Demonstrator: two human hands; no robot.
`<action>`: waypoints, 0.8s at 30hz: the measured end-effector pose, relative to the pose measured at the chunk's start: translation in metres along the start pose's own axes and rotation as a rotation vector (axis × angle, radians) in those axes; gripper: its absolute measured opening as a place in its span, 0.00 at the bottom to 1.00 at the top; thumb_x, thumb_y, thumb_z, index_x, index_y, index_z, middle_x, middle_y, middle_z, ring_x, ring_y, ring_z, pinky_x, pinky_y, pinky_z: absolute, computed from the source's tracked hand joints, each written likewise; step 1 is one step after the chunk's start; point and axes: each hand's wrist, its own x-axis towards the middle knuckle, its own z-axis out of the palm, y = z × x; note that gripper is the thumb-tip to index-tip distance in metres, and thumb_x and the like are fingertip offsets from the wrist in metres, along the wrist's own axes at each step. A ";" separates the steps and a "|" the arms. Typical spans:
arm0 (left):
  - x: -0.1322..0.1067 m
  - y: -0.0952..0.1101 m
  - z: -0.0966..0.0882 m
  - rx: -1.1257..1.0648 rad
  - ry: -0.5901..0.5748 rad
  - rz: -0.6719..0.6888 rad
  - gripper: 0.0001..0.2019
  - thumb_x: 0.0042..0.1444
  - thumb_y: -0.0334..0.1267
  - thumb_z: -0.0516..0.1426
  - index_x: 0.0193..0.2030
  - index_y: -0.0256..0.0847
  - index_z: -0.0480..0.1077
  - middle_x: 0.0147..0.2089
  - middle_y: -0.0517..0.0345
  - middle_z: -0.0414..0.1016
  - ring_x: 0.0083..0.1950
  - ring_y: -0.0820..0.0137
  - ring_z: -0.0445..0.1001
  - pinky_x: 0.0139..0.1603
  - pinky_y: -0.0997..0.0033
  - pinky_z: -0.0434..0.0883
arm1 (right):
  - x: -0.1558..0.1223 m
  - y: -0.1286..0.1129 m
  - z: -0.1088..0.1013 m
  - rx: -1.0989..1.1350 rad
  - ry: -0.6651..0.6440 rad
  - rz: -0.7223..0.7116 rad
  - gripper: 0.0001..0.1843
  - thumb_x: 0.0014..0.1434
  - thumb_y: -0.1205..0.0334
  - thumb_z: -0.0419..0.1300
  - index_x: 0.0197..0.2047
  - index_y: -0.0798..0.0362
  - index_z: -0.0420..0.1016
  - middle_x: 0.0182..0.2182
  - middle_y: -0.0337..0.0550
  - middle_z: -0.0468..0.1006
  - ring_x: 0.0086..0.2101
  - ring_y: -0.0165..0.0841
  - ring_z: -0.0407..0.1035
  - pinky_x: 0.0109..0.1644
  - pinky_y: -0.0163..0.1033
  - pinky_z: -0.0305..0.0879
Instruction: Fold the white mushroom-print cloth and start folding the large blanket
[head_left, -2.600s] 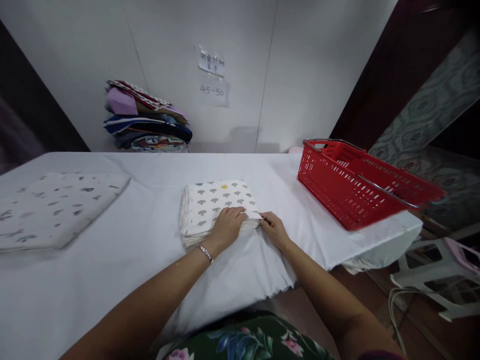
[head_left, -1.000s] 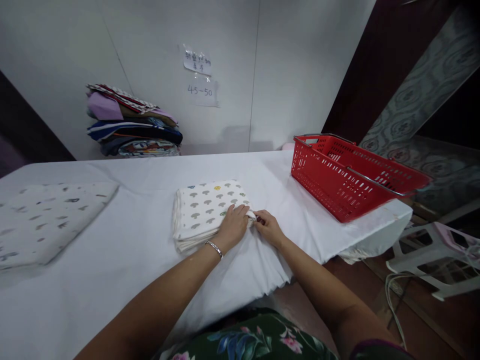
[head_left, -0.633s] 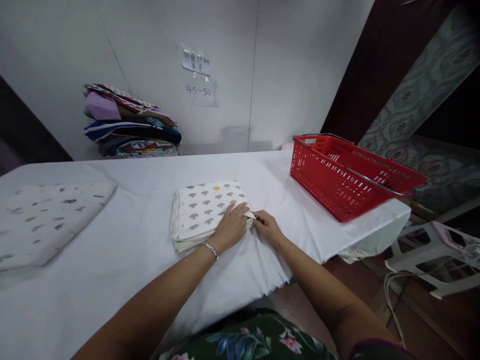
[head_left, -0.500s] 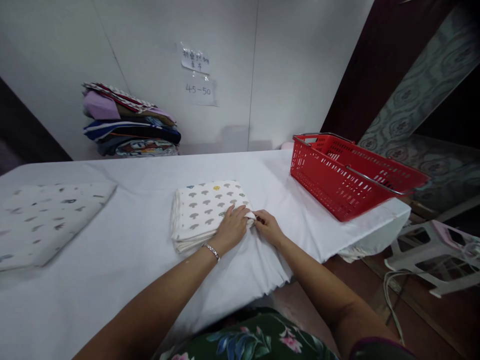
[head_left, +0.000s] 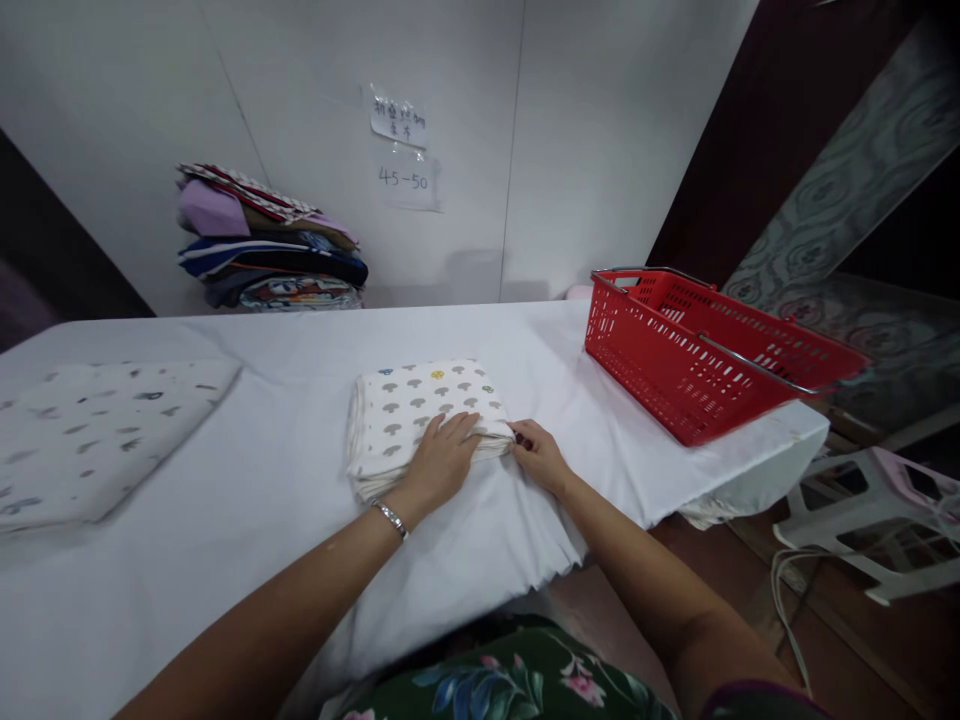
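Observation:
A white cloth printed with grey mushrooms (head_left: 409, 398) lies folded into a thick rectangle on the table. My left hand (head_left: 441, 462) rests flat across its near edge, fingers stretched over the top layer. At the cloth's near right corner, my right hand (head_left: 538, 455) pinches the edge between thumb and fingers. A second white cloth with small grey and blue prints (head_left: 101, 440) is spread on the table at the left, apart from both hands.
A red basket with metal handles (head_left: 675, 370) stands on the right of the white-covered table (head_left: 292, 410). Folded fabrics (head_left: 277, 250) are stacked against the back wall at left. Paper signs (head_left: 405, 180) hang on the wall. A white plastic stool (head_left: 862, 490) stands on the floor at right.
My left hand has slid left along the near edge of the folded cloth, away from the corner. The right hand stays at the corner, which now lies flatter. The view has shifted slightly.

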 end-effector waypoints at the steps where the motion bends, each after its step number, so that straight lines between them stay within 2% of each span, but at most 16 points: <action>1: -0.003 -0.002 -0.002 0.008 -0.002 -0.016 0.15 0.55 0.28 0.50 0.46 0.43 0.71 0.61 0.52 0.64 0.62 0.62 0.60 0.64 0.53 0.53 | 0.000 0.001 0.000 -0.004 0.001 0.000 0.21 0.52 0.67 0.56 0.50 0.47 0.74 0.36 0.41 0.70 0.32 0.31 0.64 0.38 0.37 0.62; 5: -0.007 -0.005 -0.005 0.021 -0.025 -0.048 0.11 0.56 0.32 0.51 0.42 0.41 0.72 0.60 0.51 0.65 0.61 0.60 0.61 0.63 0.52 0.55 | 0.000 0.002 0.000 -0.007 0.007 0.008 0.21 0.52 0.67 0.56 0.50 0.48 0.74 0.36 0.41 0.70 0.31 0.30 0.63 0.37 0.37 0.62; 10: -0.005 -0.004 -0.002 0.021 -0.010 -0.044 0.14 0.57 0.29 0.49 0.43 0.41 0.72 0.61 0.53 0.65 0.62 0.61 0.61 0.63 0.52 0.54 | 0.000 0.000 -0.001 -0.010 -0.003 0.008 0.20 0.53 0.66 0.56 0.50 0.48 0.73 0.36 0.41 0.70 0.32 0.30 0.64 0.36 0.36 0.62; 14: -0.002 -0.003 0.005 0.052 -0.004 -0.013 0.16 0.57 0.28 0.47 0.46 0.41 0.71 0.62 0.52 0.63 0.63 0.61 0.59 0.63 0.51 0.53 | 0.000 -0.001 -0.001 -0.012 -0.005 -0.004 0.20 0.53 0.66 0.56 0.50 0.48 0.74 0.36 0.41 0.70 0.31 0.30 0.63 0.36 0.37 0.62; 19: 0.004 -0.001 0.012 0.079 0.004 0.029 0.15 0.57 0.27 0.46 0.42 0.38 0.73 0.62 0.51 0.64 0.64 0.61 0.58 0.65 0.51 0.51 | 0.000 -0.002 -0.001 -0.010 0.000 -0.009 0.20 0.53 0.67 0.56 0.50 0.47 0.73 0.35 0.41 0.70 0.31 0.31 0.63 0.37 0.37 0.62; 24: 0.005 -0.004 0.008 0.045 -0.011 0.099 0.14 0.54 0.26 0.48 0.39 0.38 0.73 0.60 0.53 0.65 0.66 0.63 0.53 0.67 0.52 0.46 | 0.000 -0.003 -0.002 -0.030 -0.003 -0.024 0.21 0.53 0.68 0.54 0.50 0.47 0.74 0.36 0.41 0.70 0.33 0.31 0.64 0.38 0.38 0.62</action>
